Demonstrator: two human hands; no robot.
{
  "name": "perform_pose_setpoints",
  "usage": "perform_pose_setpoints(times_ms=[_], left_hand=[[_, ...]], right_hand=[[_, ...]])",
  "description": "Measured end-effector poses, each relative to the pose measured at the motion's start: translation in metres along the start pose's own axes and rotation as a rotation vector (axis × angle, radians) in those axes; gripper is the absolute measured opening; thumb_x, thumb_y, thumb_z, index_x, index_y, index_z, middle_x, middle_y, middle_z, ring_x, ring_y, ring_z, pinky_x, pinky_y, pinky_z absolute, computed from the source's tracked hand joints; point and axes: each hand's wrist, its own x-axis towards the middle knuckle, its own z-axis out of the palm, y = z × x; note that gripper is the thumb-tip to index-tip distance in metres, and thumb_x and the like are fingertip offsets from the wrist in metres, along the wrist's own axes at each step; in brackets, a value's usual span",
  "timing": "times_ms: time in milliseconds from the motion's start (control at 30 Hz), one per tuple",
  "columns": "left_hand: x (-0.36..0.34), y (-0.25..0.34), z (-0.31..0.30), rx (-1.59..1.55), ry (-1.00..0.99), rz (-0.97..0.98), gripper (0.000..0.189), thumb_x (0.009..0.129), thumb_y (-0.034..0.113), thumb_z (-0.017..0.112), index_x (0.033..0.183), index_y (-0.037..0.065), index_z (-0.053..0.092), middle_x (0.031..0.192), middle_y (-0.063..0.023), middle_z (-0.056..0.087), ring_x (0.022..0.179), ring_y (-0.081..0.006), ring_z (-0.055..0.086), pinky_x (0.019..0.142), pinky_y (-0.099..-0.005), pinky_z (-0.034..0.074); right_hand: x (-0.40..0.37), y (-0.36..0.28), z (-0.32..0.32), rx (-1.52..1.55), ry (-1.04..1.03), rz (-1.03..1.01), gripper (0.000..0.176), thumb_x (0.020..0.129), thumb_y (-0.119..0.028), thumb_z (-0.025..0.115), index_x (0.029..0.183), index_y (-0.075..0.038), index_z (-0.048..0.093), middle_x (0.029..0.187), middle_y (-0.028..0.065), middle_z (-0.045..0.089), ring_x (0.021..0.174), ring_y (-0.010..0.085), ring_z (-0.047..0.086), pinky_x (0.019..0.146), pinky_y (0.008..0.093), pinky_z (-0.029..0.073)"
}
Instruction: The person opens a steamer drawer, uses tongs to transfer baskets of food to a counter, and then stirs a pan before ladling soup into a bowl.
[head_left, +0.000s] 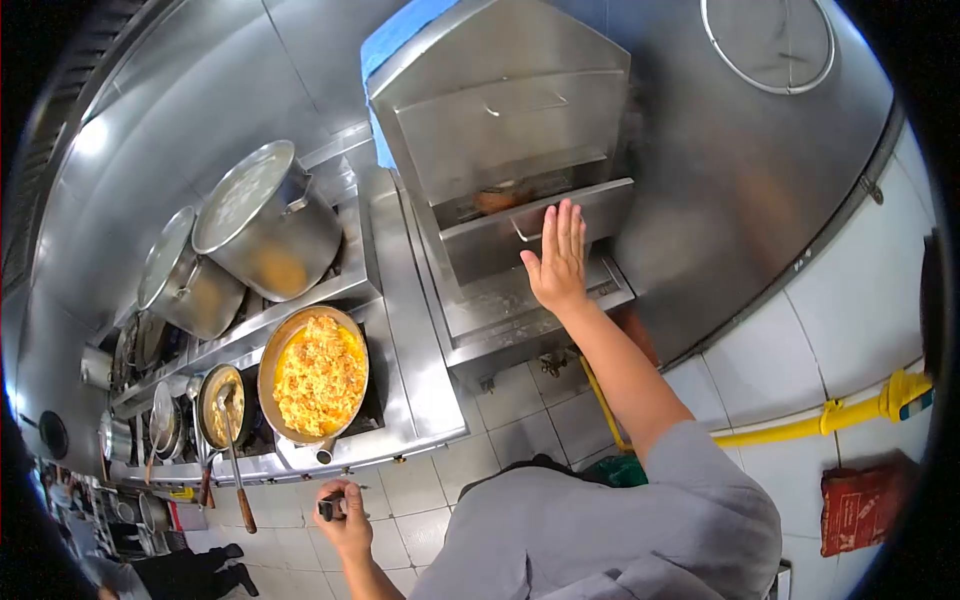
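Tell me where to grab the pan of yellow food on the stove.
Take the pan by its short tubular handle, which juts off the rim toward the front edge of the stove. Come from the front, where the left hand is, closed on a small dark object. The bowl is full and shallow, so a rim grip would likely tip or burn.

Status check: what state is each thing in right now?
Oven flap: ajar, something brown visible behind it.
Right hand: open, flat against the flap.
Left hand: closed on dark handle.
Frying pan: on the stove, full of yellow food.
Large pot: lidded.
Smaller pot: lidded.
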Motion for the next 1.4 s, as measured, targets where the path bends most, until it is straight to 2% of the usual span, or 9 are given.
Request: perform_pose_setpoints(times_ms=[133, 267, 300, 433, 667, 967, 1100, 1233, 1400], left_hand=[[-0.006, 0.011, -0.003, 0.161, -0.005, 0.041, 0.029, 0.089, 0.025, 0.077, 0.085, 0.001, 0.063, 0.077, -0.0051, 0.063, 0.071, -0.0126, 0.057, 0.066, -0.0279, 0.046], [-0.013, 0.019, -0.008, 0.149, 0.039, -0.010, 0.028, 0.088, 0.024, 0.077, 0.083, 0.000, 0.063, 0.075, -0.0042, 0.062, 0.070, -0.0110, 0.056, 0.064, -0.0266, 0.044], [-0.012, 0.025, -0.005, 0.125, 0.051, -0.018, 0.027, 0.088, 0.022, 0.078, 0.082, 0.000, 0.063, 0.075, -0.0038, 0.062, 0.070, -0.0106, 0.056, 0.063, -0.0262, 0.044], [-0.008, 0.016, -0.006, 0.239, 0.050, 0.006, 0.025, 0.087, 0.019, 0.079, 0.083, 0.001, 0.063, 0.074, -0.0034, 0.063, 0.069, -0.0115, 0.057, 0.064, -0.0271, 0.045], [0.004, 0.006, -0.007, 0.268, -0.127, 0.070, 0.025, 0.089, 0.019, 0.078, 0.085, -0.001, 0.063, 0.077, -0.0035, 0.062, 0.071, -0.0114, 0.055, 0.065, -0.0270, 0.047], [0.004, 0.011, -0.014, 0.244, -0.008, -0.048, 0.023, 0.090, 0.019, 0.076, 0.088, 0.001, 0.061, 0.078, -0.0018, 0.059, 0.071, -0.0103, 0.052, 0.063, -0.0268, 0.045], [0.010, 0.008, -0.009, 0.269, -0.031, -0.052, 0.022, 0.087, 0.017, 0.077, 0.086, 0.001, 0.062, 0.073, -0.0033, 0.060, 0.066, -0.0130, 0.053, 0.061, -0.0294, 0.045], [0.014, 0.013, 0.012, 0.283, -0.069, 0.132, 0.018, 0.083, 0.012, 0.078, 0.083, 0.001, 0.064, 0.068, -0.0071, 0.062, 0.061, -0.0153, 0.054, 0.059, -0.0313, 0.046], [0.002, 0.032, 0.022, 0.313, -0.228, 0.103, 0.024, 0.088, 0.017, 0.078, 0.086, 0.000, 0.063, 0.076, -0.0028, 0.063, 0.070, -0.0113, 0.054, 0.067, -0.0282, 0.047]], right_hand=[[0.031, 0.014, 0.022, 0.025, -0.074, -0.024, 0.081, 0.100, -0.039, 0.054, 0.157, 0.003, 0.016, 0.164, 0.0259, 0.010, 0.152, 0.0442, 0.010, 0.123, 0.0533, 0.014], [0.095, -0.025, -0.031, -0.135, 0.120, -0.094, 0.063, 0.097, -0.032, 0.059, 0.150, -0.003, 0.040, 0.158, 0.0230, 0.029, 0.145, 0.0432, 0.029, 0.118, 0.0525, 0.025], [0.119, -0.033, -0.046, -0.048, 0.297, -0.161, 0.047, 0.095, -0.028, 0.061, 0.135, -0.006, 0.056, 0.144, 0.0185, 0.047, 0.133, 0.0391, 0.042, 0.113, 0.0512, 0.032], [0.187, -0.034, -0.073, -0.123, 0.161, -0.163, 0.019, 0.094, -0.022, 0.062, 0.103, -0.005, 0.061, 0.105, 0.0095, 0.062, 0.109, 0.0305, 0.056, 0.107, 0.0510, 0.038], [0.139, -0.043, -0.133, 0.005, 0.184, -0.189, 0.007, 0.091, -0.013, 0.061, 0.094, -0.007, 0.062, 0.092, 0.0104, 0.062, 0.098, 0.0317, 0.059, 0.103, 0.0492, 0.043], [0.055, -0.064, -0.231, 0.199, 0.288, -0.208, 0.017, 0.077, 0.000, 0.073, 0.092, -0.008, 0.074, 0.089, 0.0065, 0.070, 0.081, 0.0273, 0.065, 0.086, 0.0424, 0.049], [0.062, -0.066, -0.216, 0.185, 0.368, -0.232, 0.018, 0.076, 0.003, 0.075, 0.091, -0.007, 0.074, 0.087, 0.0064, 0.068, 0.081, 0.0264, 0.067, 0.081, 0.0399, 0.052], [0.101, -0.052, -0.164, 0.548, 0.314, 0.077, 0.012, 0.083, 0.001, 0.072, 0.093, -0.004, 0.074, 0.083, 0.0090, 0.065, 0.083, 0.0272, 0.069, 0.071, 0.0353, 0.053], [0.171, -0.024, -0.106, 0.359, 0.266, -0.043, 0.007, 0.084, -0.010, 0.074, 0.090, -0.005, 0.075, 0.088, 0.0104, 0.068, 0.082, 0.0291, 0.066, 0.072, 0.0375, 0.052]])
